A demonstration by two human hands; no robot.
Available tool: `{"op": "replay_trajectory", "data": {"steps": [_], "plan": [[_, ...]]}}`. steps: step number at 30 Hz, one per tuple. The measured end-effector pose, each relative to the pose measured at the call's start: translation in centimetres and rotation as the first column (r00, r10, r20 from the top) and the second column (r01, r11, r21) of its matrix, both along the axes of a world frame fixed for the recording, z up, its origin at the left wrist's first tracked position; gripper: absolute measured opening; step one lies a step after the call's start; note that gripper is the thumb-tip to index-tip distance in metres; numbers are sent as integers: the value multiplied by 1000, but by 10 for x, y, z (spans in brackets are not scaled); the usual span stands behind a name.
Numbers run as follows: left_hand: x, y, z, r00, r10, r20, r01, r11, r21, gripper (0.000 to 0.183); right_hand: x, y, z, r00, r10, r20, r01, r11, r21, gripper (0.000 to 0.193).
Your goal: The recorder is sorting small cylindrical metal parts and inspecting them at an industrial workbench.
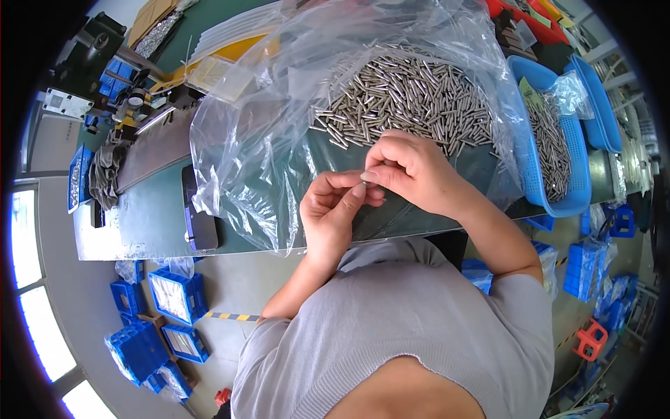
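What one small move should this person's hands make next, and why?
Perhaps the bare right hand should ease back slightly, leaving the bare left hand in place: both hands' fingertips crowd together just in front of the heap of slim, silvery metal pins, hiding whatever may lie between.

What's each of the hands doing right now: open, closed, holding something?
Left hand: closed in a pinch; anything held is too small to tell.
Right hand: closed in a pinch too; anything held can't be told.
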State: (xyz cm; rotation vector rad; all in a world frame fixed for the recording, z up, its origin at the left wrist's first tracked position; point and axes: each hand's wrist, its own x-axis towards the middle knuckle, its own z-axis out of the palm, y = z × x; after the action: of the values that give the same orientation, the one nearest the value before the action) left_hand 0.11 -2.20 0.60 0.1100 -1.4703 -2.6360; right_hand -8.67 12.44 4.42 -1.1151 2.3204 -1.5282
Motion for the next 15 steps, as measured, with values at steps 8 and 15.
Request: {"op": "replay_trajectory", "data": {"steps": [8,15], "plan": [[0,2,-2,999,30,-10,-30,1000,2,7,3,-1,-9,975,6,223,9,998,-68,10],[0,2,-1,999,43,-17,-42,999,29,7,4,3,-4,941,90,327,-71,995,-70,11]]}}
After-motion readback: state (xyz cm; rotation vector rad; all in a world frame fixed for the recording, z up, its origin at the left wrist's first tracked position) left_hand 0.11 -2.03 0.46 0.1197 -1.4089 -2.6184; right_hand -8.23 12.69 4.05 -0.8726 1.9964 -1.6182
